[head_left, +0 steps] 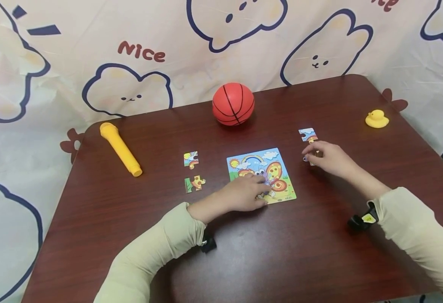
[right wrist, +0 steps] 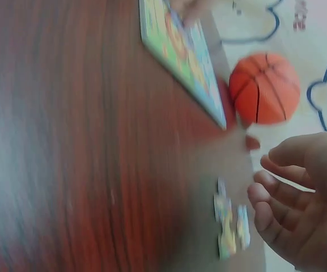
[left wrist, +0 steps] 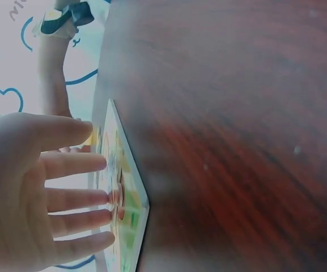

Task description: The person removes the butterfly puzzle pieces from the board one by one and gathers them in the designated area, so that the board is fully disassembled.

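My left hand rests on a square butterfly picture board in the middle of the table, its fingers straight and spread over the lower picture. In the left wrist view the fingertips lie right at the board's surface. My right hand hovers to the right of the board, fingers loosely bent, nothing visible between them. Below it lies a jigsaw piece, partly covered by the fingers in the head view. Just behind that sits another jigsaw piece with blue sky.
Two more jigsaw pieces, an upper one and a lower one, lie left of the board. A red toy basketball stands behind it. A yellow toy microphone lies far left, and a yellow rubber duck sits far right near the edge.
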`<state>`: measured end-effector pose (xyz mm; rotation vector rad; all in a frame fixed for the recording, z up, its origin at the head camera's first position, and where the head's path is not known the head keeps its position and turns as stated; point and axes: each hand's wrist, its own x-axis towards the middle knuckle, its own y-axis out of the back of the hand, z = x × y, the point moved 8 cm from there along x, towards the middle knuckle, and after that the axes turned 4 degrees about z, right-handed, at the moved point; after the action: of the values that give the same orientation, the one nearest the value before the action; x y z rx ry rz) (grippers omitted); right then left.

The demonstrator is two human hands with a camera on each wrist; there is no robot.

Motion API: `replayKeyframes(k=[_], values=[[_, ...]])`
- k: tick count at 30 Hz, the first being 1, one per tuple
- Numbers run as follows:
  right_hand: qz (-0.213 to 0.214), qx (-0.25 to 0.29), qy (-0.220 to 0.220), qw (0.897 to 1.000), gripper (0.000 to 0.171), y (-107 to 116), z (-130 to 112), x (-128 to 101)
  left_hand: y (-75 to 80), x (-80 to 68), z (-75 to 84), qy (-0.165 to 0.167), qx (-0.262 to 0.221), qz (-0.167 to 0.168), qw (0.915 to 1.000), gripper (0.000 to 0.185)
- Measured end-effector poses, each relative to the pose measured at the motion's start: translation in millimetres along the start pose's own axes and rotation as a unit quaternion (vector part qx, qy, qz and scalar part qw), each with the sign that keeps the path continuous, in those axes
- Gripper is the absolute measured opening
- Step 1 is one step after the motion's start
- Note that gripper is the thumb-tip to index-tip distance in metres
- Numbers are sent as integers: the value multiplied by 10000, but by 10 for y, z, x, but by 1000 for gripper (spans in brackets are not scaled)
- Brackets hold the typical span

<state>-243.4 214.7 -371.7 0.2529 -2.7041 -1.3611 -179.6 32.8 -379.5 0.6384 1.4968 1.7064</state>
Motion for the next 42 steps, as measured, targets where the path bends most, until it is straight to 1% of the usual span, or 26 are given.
replayKeyframes(k=[5, 9, 14, 18, 21, 25, 32, 36, 42], values=[[-243, 78, 459, 9986, 15, -190, -232, -77, 24, -13, 22, -36, -13, 126, 9999, 37], [-415, 64, 746, 9963, 13, -335, -349, -140, 33, -66, 98, -115, 127, 196, 9997, 36], [-477, -208, 1128, 9923, 16, -465, -455, -181, 28, -146, 192, -266, 355, 390, 9983, 34], [-459, -521, 1330, 9887, 17, -530, -525, -195, -2, -192, 217, -180, 598, 414, 9972, 35], [-458, -709, 1367, 9870, 18, -556, -557, -207, -46, -209, 226, -97, 814, 350, 9960, 36], [-438, -873, 1440, 9847, 21, -567, -591, -220, -81, -220, 242, -76, 1024, 327, 9942, 35], [-444, -1070, 1554, 9810, 25, -583, -616, -227, -84, -216, 250, -82, 1053, 406, 9936, 32], [-548, -975, 1546, 9816, 24, -598, -622, -206, -74, -226, 259, -69, 1074, 485, 9930, 31], [-618, -608, 1360, 9869, 19, -601, -581, -138, -79, -220, 257, -27, 1059, 473, 9933, 29]])
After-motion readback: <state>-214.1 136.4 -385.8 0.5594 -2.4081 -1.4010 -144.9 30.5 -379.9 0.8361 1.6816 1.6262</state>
